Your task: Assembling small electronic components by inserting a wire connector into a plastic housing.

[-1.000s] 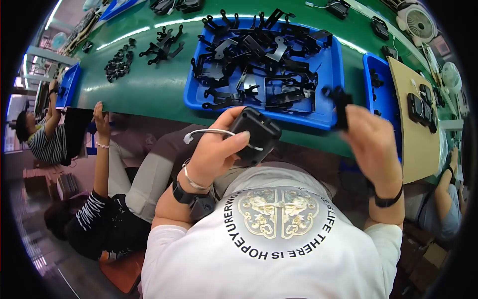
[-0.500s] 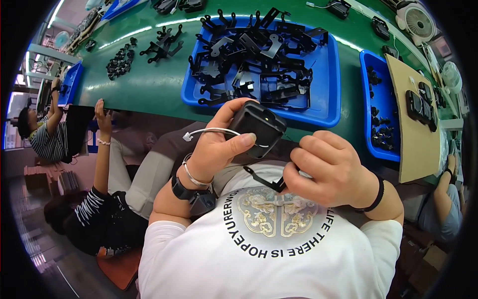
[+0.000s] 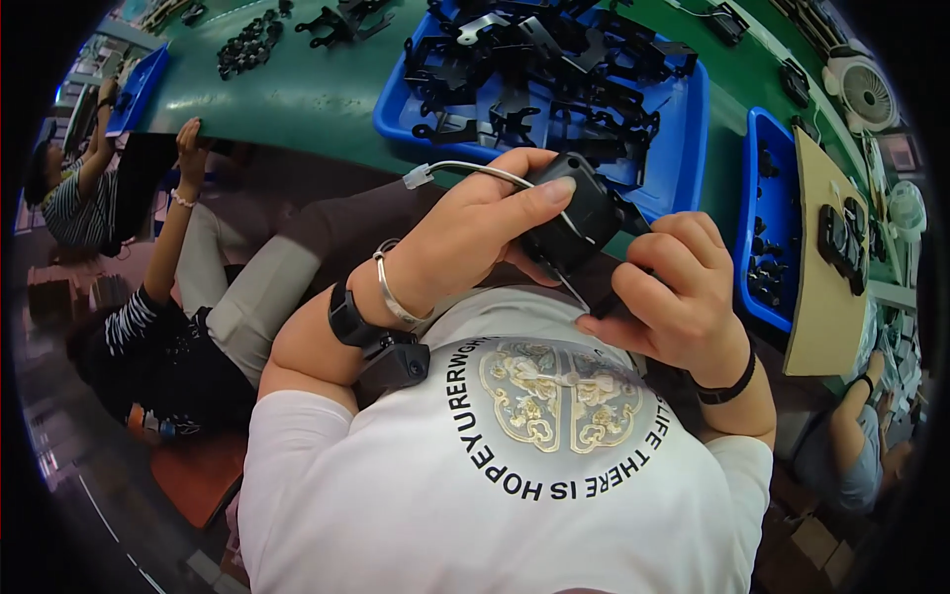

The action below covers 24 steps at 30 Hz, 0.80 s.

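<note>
My left hand (image 3: 480,223) is closed round a black box-shaped device (image 3: 584,210), its thumb lying across the top face. From the device a thin white cable (image 3: 500,173) loops over my fingers and ends in a small white plug (image 3: 419,177). My right hand (image 3: 678,287) pinches a thin black bracket (image 3: 597,287), held up against the right side of the device. Part of the bracket is hidden behind my right fingers, so whether it is seated on the device cannot be made out.
A blue tray (image 3: 698,119) heaped with black brackets stands on the green table (image 3: 287,94). Small black parts (image 3: 249,45) lie far left. At right are a narrow blue bin (image 3: 760,129), a cardboard sheet (image 3: 816,317) with black devices and a fan (image 3: 861,89). Co-workers sit on both sides.
The bracket has moved up from below the device to its right side. My hands have come closer together, and the device has shifted right and up. The view has shifted too.
</note>
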{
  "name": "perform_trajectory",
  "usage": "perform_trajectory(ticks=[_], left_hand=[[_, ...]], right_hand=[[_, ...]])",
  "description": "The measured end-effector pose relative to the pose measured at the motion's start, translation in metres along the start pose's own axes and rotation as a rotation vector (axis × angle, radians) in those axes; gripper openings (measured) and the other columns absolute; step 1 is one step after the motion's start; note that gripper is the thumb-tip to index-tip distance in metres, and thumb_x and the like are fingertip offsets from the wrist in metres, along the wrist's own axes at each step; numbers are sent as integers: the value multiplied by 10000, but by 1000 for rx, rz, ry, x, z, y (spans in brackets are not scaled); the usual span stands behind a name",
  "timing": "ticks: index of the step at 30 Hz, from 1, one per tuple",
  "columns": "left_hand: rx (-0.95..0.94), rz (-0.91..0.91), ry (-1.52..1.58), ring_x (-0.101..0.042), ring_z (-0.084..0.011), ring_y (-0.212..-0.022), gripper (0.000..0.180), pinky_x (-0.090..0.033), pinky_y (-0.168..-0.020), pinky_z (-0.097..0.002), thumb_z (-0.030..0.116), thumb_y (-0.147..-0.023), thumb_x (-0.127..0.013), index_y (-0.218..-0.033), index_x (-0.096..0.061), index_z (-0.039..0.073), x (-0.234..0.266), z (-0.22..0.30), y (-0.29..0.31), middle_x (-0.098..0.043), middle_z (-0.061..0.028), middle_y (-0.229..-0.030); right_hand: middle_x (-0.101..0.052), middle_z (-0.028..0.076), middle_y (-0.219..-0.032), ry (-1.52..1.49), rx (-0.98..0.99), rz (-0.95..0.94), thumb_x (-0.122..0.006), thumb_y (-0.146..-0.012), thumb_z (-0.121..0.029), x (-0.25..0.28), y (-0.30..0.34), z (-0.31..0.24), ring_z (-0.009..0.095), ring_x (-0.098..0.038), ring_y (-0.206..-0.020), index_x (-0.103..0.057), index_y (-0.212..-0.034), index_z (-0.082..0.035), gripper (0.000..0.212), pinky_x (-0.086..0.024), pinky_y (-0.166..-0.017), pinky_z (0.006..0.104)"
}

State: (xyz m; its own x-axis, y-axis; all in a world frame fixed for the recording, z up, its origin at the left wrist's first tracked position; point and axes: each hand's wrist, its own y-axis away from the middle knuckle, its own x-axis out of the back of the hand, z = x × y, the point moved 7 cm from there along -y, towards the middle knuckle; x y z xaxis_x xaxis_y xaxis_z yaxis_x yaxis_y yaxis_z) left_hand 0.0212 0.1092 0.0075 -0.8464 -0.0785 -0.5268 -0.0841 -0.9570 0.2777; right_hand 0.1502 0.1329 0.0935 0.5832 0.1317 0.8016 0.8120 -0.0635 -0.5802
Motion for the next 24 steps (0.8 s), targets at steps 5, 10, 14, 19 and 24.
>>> perform_trajectory(ticks=[5, 10, 14, 19, 24], left_hand=[[-57, -25, -39, -576, -139, -940, 474, -507, -761, -271, 223, -881, -572, -1255, -361, 22, 0, -8, 0, -553, -78, -1052], [-133, -64, -117, -526, -158, -1004, 555, -436, -874, -303, 220, -824, -636, -1261, -353, 28, -12, -1, -6, -523, -85, -1079], [-296, 89, -41, -513, -162, -986, 607, -431, -877, -312, 218, -803, -654, -1283, -322, 50, -24, 5, -4, -496, -79, -1104], [-374, 247, -135, -530, -158, -964, 592, -447, -840, -273, 212, -832, -642, -1292, -302, 61, -14, 11, -5, -502, -65, -1093], [-337, 235, -116, -545, -144, -924, 577, -462, -790, -244, 201, -836, -647, -1281, -308, 58, -16, 10, -11, -518, -55, -1053]], right_hand=[[-479, 26, -707, -15, 4, 11, -720, -602, -348, -7, 8, -3, 209, -467, -629, -502, -648, -103, 331, -358, -569, 328], [-426, -11, -646, 83, -69, 159, -667, -563, -300, -1, 10, 1, 171, -443, -607, -447, -601, -138, 275, -321, -544, 313], [-386, -26, -613, 109, -114, 299, -627, -526, -266, -15, 0, 5, 155, -433, -612, -409, -591, -144, 257, -309, -541, 308], [-442, -29, -660, 203, -125, 363, -622, -558, -253, -14, -6, 1, 146, -436, -628, -459, -633, -136, 214, -307, -541, 296], [-521, -10, -708, -20, -128, 333, -655, -635, -247, 11, -1, 4, 162, -501, -668, -532, -734, -104, 212, -374, -560, 296]])
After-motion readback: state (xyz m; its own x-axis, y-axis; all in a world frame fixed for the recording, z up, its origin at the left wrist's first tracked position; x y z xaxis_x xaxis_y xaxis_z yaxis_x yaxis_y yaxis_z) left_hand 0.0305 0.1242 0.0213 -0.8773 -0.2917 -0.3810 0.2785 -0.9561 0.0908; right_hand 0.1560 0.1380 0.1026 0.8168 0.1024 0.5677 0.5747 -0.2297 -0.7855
